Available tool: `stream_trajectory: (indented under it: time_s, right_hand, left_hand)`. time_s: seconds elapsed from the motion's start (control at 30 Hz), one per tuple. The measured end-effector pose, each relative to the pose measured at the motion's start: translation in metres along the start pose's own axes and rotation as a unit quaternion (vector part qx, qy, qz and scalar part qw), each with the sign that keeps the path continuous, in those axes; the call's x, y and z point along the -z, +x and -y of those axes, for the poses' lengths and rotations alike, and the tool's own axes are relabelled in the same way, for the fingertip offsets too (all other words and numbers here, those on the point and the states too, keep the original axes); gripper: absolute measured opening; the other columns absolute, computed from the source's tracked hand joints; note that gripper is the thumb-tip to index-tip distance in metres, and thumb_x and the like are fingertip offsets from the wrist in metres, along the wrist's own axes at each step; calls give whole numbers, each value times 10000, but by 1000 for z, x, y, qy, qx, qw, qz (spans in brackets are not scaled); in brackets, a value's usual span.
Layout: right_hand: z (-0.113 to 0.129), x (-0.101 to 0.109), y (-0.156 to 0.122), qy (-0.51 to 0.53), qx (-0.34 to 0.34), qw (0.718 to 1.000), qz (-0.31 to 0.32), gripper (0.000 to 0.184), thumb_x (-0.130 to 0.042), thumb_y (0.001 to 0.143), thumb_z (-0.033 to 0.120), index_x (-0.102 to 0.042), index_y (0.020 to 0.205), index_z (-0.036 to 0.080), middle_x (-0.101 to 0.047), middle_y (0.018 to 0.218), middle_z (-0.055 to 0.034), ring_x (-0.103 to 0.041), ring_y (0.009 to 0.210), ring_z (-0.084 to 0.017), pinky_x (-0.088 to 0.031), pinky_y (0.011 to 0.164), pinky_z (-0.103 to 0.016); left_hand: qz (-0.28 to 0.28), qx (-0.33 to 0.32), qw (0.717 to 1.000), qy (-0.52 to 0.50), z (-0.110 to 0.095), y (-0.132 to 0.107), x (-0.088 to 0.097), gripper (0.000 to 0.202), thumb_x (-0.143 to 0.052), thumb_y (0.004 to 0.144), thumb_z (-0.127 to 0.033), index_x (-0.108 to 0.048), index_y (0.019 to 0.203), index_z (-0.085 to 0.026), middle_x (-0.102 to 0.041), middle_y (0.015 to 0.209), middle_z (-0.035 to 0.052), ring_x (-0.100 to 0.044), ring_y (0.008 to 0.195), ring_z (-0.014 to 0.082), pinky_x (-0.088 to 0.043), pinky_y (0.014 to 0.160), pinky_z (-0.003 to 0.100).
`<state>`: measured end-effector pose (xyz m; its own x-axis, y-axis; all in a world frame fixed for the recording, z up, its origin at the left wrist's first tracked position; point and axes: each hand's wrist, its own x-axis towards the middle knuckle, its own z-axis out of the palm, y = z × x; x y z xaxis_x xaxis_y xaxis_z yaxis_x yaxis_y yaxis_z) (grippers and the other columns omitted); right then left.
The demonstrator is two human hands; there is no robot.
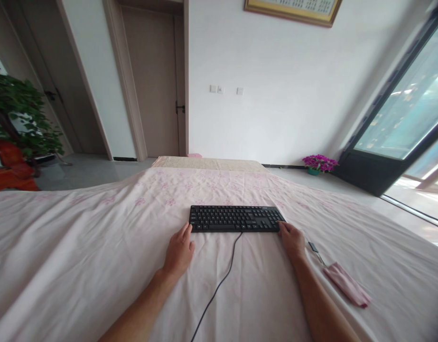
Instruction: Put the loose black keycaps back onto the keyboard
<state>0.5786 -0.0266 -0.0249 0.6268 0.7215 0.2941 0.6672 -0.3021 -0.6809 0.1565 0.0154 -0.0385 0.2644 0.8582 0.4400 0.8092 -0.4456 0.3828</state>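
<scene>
A black keyboard (pixel 233 219) lies flat on the pale pink flowered cloth (pixel 140 247), with its cable (pixel 224 278) running from the near edge toward me. At its lower left corner, the fingertips of my left hand (pixel 179 249) touch the side edge; the thumb is held apart below the corner. My right hand (pixel 293 240) grips the lower right corner, its fingertips on the keys' edge and its far side hidden. Just right of that wrist lie a folded pink cloth pouch (pixel 348 285) and a small dark tag on a cord (pixel 313 247).
Beyond the cloth-covered surface stand a white wall (pixel 226 128) and closed brown doors (pixel 153 80). On the left are a leafy plant (pixel 23 114) and red wooden furniture (pixel 12 168). Purple flowers (pixel 320 163) sit on the floor near a dark-framed glass door (pixel 393 118).
</scene>
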Motion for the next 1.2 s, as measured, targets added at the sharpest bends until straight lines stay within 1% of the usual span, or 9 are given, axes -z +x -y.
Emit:
stream_trajectory:
  time_s: [0.2, 0.4, 0.53, 0.63, 0.77, 0.87, 1.0, 1.1, 1.2]
  right_hand:
    - [-6, -3, 2, -17, -7, 1000, -17, 515, -417, 832, 504, -703, 1084, 158, -704, 737, -64, -613, 735, -220, -398, 684, -276]
    - [-15, -3, 6, -83, -3, 991, -107, 485, -398, 845, 400, -654, 1171, 148, -651, 1095, -132, -585, 960, -242, -396, 867, -314]
    - [-12, -5, 6, -159, 26, 982, -95, 460, -377, 883, 367, -608, 1228, 168, -608, 1210, -107, -534, 1081, -238, -314, 987, -339]
    - [-6, -7, 4, -219, 21, 974, -53, 456, -363, 912, 390, -570, 1273, 204, -589, 1257, -86, -522, 1090, -247, -315, 974, -350]
    - [0, -9, 0, -252, 42, 966, -35, 457, -357, 926, 420, -561, 1279, 215, -575, 1276, -84, -508, 1113, -252, -316, 958, -339]
    - [4, -6, -2, -243, 42, 969, -33, 455, -333, 934, 429, -593, 1239, 214, -598, 1242, -90, -529, 1091, -242, -319, 943, -331]
    - [8, 5, -5, -208, -9, 977, -37, 528, -272, 933, 488, -695, 1065, 200, -676, 1071, -130, -584, 960, -260, -364, 827, -340]
    - [8, 10, -8, -133, -67, 988, -49, 589, -249, 915, 534, -728, 979, 197, -709, 949, -136, -606, 866, -272, -373, 731, -336]
    - [7, 10, -9, -67, -67, 993, -69, 585, -262, 900, 532, -734, 962, 193, -721, 907, -115, -611, 844, -267, -374, 723, -327]
  left_hand:
    - [-2, -25, 999, 38, -2, -3, -4, 506, -418, 832, -140, -456, 1334, -88, -457, 1402, 162, -502, 1217, 250, -408, 1030, 390]
    - [-5, -44, 998, 40, -1, -3, -5, 485, -397, 847, -130, -491, 1323, -137, -446, 1412, 143, -503, 1217, 242, -417, 1019, 381]
    - [-6, -49, 998, 25, 2, -3, -8, 487, -418, 846, -144, -486, 1327, -169, -441, 1416, 127, -493, 1227, 241, -416, 1018, 392]
    - [-6, -47, 999, 24, 3, -2, -8, 485, -440, 853, -179, -466, 1338, -160, -455, 1404, 134, -469, 1250, 246, -392, 1036, 411]
    - [2, -42, 999, 34, 0, 0, -3, 495, -441, 893, -333, -446, 1352, -147, -500, 1359, 149, -440, 1271, 271, -335, 1066, 469]
    - [15, -38, 999, 22, -3, 2, 1, 520, -428, 899, -409, -456, 1342, -138, -516, 1344, 144, -448, 1266, 263, -324, 1078, 456]
    - [8, -13, 1000, 3, 2, 1, 13, 465, -449, 888, -371, -513, 1284, -135, -553, 1302, 133, -482, 1235, 246, -340, 1073, 428]
    - [15, 11, 1000, -12, 12, -7, 30, 414, -417, 899, -312, -537, 1251, -130, -583, 1263, 126, -517, 1197, 222, -370, 1055, 394]
    - [35, 26, 999, -3, 13, -23, 46, 408, -410, 898, -303, -530, 1263, -168, -604, 1235, 107, -528, 1184, 227, -384, 1041, 409]
